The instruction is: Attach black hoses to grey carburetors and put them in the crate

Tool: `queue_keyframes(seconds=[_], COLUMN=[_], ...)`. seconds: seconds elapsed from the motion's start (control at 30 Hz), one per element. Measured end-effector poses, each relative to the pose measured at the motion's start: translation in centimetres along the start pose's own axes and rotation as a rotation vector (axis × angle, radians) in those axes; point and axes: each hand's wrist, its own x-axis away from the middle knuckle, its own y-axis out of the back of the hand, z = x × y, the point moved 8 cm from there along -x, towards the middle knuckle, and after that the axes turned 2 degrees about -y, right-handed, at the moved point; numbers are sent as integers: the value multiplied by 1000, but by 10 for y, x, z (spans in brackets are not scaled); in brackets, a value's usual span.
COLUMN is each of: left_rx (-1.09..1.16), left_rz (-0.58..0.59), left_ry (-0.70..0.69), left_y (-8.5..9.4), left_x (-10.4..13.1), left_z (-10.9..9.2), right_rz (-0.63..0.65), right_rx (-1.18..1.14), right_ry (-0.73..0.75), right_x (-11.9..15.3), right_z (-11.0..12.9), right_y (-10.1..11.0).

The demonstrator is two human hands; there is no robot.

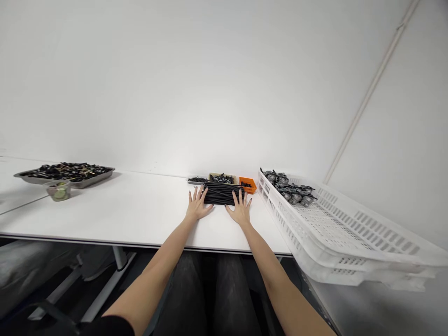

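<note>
Nearest the camera are the person's dark trouser legs (pixel 210 298), under the near edge of the white bench (pixel 133 214), with two bare forearms reaching forward over them. The left hand (pixel 198 205) lies palm down on the bench, fingers spread and flat, its fingertips touching the left end of a bundle of thin black rubber tubes (pixel 222 193). The right hand (pixel 241 210) lies the same way, open and flat, fingers fanned, with the fingertips against the near right edge of the bundle. Neither hand is closed around anything; both only rest against the bundle, which lies flat on the bench between them, its tubes running left to right.

To the right, a large white slotted plastic crate (pixel 350 228) sits tilted over the bench's right end, stacked on another like it. At its far end lies a cluster of small grey and black metal parts (pixel 290 191).

Just beyond the bundle stands a row of small containers: a small orange plastic basket (pixel 248 185) on the right, a shallow tan tray of black pieces (pixel 221 178) in the middle, and a low dark tray (pixel 197 179) on the left.

Far off to the left, well apart from the hands, a flat steel tray heaped with dark hardware (pixel 66 173) rests on the bench, with a small clear cup holding something green (pixel 59 191) just in front of it. A plain white wall (pixel 210 84) rises behind.
</note>
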Motion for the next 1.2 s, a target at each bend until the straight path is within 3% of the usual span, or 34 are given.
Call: queue_keyframes(seconds=[0.6,1.03,1.2], left_rx=[-42,-48,-48], left_rz=[111,119,121], left_ry=[53,52,47], left_y=[-15,-18,-19], left_x=[-4,-7,-7], left_z=[4,5,5], right_rz=[117,28,41], right_rx=[1,-106,-122], right_ry=[-4,78,40], right_x=[-3,0,0], right_z=[-4,2,-1], right_y=[-10,2,3])
